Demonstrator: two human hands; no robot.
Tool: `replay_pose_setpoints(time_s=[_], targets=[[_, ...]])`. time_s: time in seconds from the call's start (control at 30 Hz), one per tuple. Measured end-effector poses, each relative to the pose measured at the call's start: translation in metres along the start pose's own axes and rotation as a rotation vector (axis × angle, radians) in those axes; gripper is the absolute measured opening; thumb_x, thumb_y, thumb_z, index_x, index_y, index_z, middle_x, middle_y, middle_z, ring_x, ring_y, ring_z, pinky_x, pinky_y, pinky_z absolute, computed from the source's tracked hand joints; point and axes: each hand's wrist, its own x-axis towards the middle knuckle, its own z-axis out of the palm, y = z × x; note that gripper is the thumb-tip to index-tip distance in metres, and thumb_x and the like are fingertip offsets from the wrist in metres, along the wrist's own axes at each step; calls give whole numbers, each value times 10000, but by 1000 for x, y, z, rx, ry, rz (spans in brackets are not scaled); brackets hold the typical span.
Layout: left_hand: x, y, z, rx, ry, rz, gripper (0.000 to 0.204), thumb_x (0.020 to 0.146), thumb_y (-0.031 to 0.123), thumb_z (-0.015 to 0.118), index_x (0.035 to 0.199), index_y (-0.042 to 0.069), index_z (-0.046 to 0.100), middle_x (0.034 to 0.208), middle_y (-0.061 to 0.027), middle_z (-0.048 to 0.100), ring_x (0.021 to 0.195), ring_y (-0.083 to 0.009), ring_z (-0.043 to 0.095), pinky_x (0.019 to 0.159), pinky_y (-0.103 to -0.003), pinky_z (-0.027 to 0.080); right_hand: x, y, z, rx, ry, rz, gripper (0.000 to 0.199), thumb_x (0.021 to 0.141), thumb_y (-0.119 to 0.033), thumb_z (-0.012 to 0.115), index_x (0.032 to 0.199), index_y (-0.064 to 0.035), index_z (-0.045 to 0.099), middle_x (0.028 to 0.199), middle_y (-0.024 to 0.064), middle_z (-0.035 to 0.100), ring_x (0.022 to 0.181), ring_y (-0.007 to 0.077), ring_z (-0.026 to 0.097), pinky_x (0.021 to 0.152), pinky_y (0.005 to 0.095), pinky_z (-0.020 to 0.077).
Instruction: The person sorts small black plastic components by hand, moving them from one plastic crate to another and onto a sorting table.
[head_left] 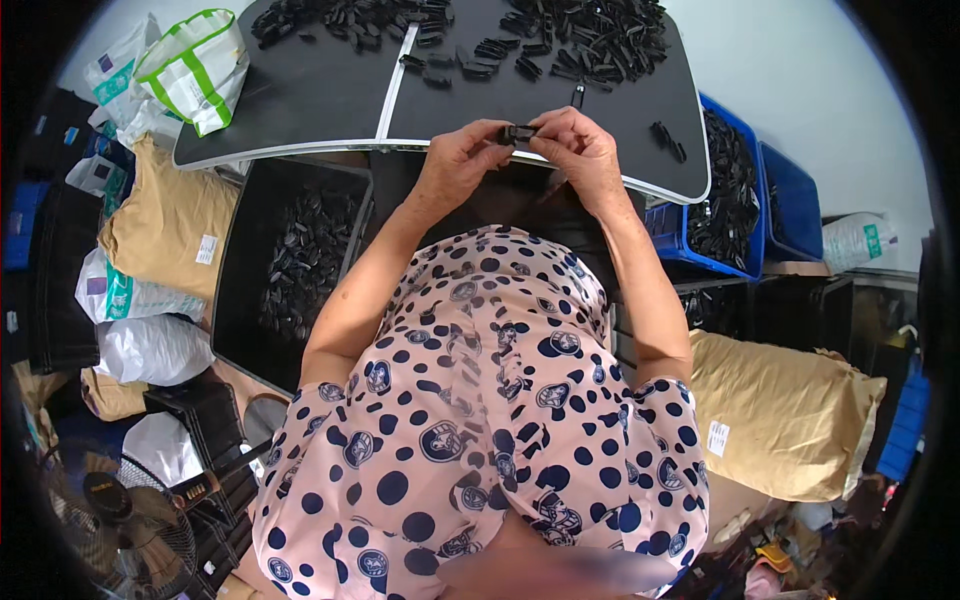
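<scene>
**Both hands on one clip**

Left hand (455, 165) and right hand (580, 150) meet at the table (300, 100) edge — fingers pinching a small black clip (518, 133) between them. More clips (590, 40) lie heaped beyond; a black bin (240, 250) sits below left.

A bare strip of the black table (320, 100) lies open between the near edge and the heaps of black plastic parts (590, 40) along its far side. Left, a green-and-white bag (195, 65) blocks the corner. Right, loose pieces (668, 140) and the blue bin (735, 190) crowd the edge.
</scene>
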Motion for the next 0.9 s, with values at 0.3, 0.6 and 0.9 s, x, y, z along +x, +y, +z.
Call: replay_pose_setpoints(time_s=[0.3,0.6,0.9], targets=[[-5,9,1,227,-14,29,258,863,62,602,1120,39,592,865,-52,650,771,-101,614,674,-221,495,-9,-10,-2,58,-70,171,209,823,-1,635,1025,-14,583,939,42,610,820,95,569,730,210,472],[-16,17,9,461,-42,281,231,793,55,651,1019,19,628,895,-119,654,799,-222,641,698,-291,504,-16,5,-17,404,-248,572,160,844,-96,643,973,-22,583,791,32,573,713,113,551,612,219,447],[-22,15,14,533,-160,276,216,785,40,647,996,6,622,856,-126,645,773,-254,628,699,-311,504,-14,8,-25,95,-372,687,160,849,-149,651,915,-32,562,799,40,591,689,130,604,529,193,440]])
